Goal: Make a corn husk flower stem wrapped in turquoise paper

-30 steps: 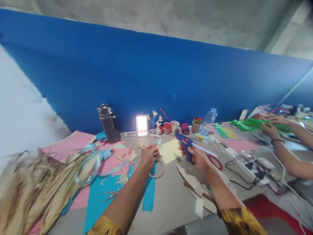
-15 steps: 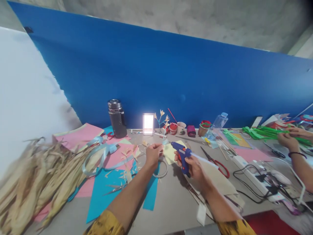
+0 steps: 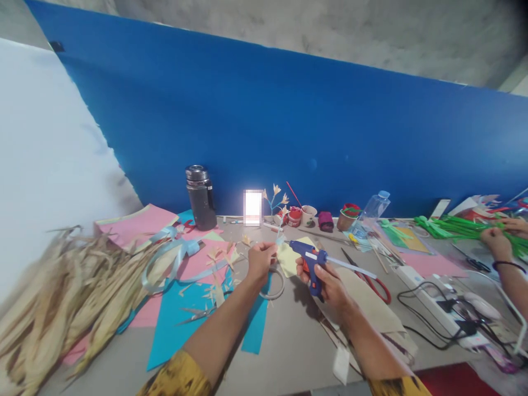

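Blue and red, the glue gun (image 3: 310, 258) is gripped in my right hand (image 3: 325, 280), with a clear glue stick out of its back and its nozzle pointing left. My left hand (image 3: 262, 261) has its fingers pinched around a thin pale stem (image 3: 280, 231) close to the nozzle. Whether nozzle and stem touch is too small to tell. Below the hands lie a yellow paper (image 3: 287, 259) and a tape ring (image 3: 282, 287). Beyond them stands a blue-stemmed branch with pale husk flowers (image 3: 275, 198).
Dried husks (image 3: 53, 297) and blue ribbon (image 3: 148, 275) lie left, near small scissors (image 3: 196, 315). A dark thermos (image 3: 201, 203) stands behind. Red-handled scissors (image 3: 377, 286), a power strip (image 3: 429, 305) and a plastic bottle (image 3: 376, 207) are right. Another person's hands (image 3: 497, 242) hold green strips.
The view has shifted slightly, moving the scene a little to the right. The glue gun is turned a bit more level, and both hands keep their hold.
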A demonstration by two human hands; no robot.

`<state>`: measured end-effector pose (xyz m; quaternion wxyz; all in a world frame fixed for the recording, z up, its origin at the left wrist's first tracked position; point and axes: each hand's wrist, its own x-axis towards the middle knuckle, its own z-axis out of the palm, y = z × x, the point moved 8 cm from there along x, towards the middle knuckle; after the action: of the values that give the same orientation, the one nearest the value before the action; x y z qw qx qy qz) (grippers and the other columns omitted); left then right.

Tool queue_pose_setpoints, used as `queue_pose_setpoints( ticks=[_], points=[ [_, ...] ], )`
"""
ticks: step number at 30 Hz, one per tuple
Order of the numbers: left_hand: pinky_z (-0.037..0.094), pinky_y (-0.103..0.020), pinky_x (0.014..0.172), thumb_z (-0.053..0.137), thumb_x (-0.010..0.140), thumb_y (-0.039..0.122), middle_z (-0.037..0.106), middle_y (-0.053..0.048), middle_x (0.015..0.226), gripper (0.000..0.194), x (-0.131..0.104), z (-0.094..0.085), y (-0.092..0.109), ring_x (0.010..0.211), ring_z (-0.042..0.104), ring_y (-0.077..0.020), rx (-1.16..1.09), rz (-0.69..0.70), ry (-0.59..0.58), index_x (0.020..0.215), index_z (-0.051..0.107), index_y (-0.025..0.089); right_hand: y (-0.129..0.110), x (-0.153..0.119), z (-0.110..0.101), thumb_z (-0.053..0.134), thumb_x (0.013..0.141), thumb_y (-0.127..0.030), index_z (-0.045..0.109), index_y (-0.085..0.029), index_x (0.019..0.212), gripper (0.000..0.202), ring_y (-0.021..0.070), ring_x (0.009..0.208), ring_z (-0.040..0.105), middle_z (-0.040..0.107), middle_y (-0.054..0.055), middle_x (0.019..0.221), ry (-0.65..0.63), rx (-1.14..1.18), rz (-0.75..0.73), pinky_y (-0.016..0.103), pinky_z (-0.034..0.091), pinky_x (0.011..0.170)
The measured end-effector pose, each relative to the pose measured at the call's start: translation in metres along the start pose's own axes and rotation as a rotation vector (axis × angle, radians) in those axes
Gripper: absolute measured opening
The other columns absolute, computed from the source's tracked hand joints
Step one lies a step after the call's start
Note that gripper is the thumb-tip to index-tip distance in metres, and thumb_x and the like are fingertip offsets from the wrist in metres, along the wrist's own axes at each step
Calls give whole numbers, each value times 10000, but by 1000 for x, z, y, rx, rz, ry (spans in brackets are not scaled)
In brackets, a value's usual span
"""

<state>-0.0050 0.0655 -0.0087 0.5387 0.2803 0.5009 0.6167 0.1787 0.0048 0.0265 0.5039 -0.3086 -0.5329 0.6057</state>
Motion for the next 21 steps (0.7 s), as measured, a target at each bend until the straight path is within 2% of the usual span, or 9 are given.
queue_pose_setpoints(
  ticks=[13,21],
  points=[
    [441,-241,518,843,537,264,608,-32,605,256,-9,11,-1,553,558,-111,-8,-13,-74,668,687,109,11,-3,1,595,897,-498,681,-192,1081,367,185,781,591,671,76,922,30,-118,49,302,472,730],
    [458,-256,537,881,503,261,601,-22,610,314,-5,12,-7,555,568,-112,-85,-58,-106,692,682,109,21,0,-7,611,884,-511,677,-179,1065,384,169,742,572,655,63,869,3,-135,85,284,461,688]
  ],
)
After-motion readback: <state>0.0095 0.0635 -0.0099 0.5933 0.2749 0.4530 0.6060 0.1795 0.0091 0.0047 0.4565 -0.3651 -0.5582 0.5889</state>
